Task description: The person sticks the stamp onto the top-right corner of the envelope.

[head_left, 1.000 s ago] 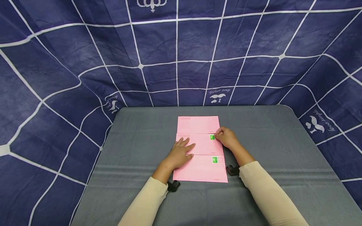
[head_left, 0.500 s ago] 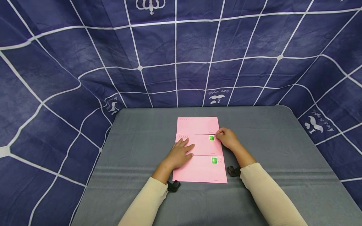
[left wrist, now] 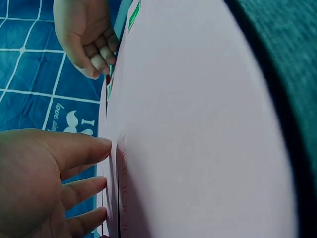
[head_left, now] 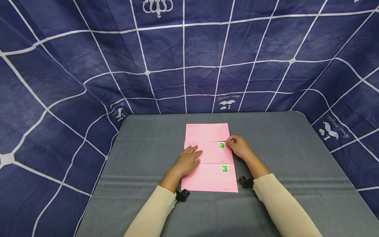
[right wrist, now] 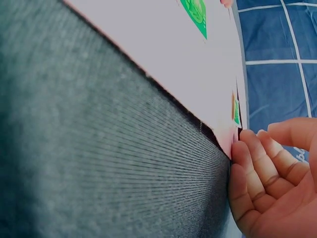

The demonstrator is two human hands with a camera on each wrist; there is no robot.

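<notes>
Three pink envelopes lie in a column in the head view: a far envelope [head_left: 207, 132], a middle envelope [head_left: 211, 154] and a near envelope [head_left: 210, 181]. A green stamp [head_left: 221, 145] sits at the middle one's upper right; another green stamp [head_left: 225, 168] is on the near one. My left hand [head_left: 187, 162] rests with spread fingers on the left part of the middle envelope. At that envelope's right edge, beside its stamp, is my right hand [head_left: 239, 147], fingers bent and tips at the paper. The right wrist view shows nothing clearly held by these fingers [right wrist: 267, 168].
The envelopes lie on a grey cloth-covered table [head_left: 142, 148]. Blue curtain [head_left: 201, 79] with white lines surrounds its back and sides. Black wrist cameras are worn at the left wrist [head_left: 182, 195] and right wrist [head_left: 246, 182].
My right hand has shifted slightly right, from the stamp's edge to the middle envelope's edge. The left hand stays in place on the paper. The envelopes keep their arrangement.
</notes>
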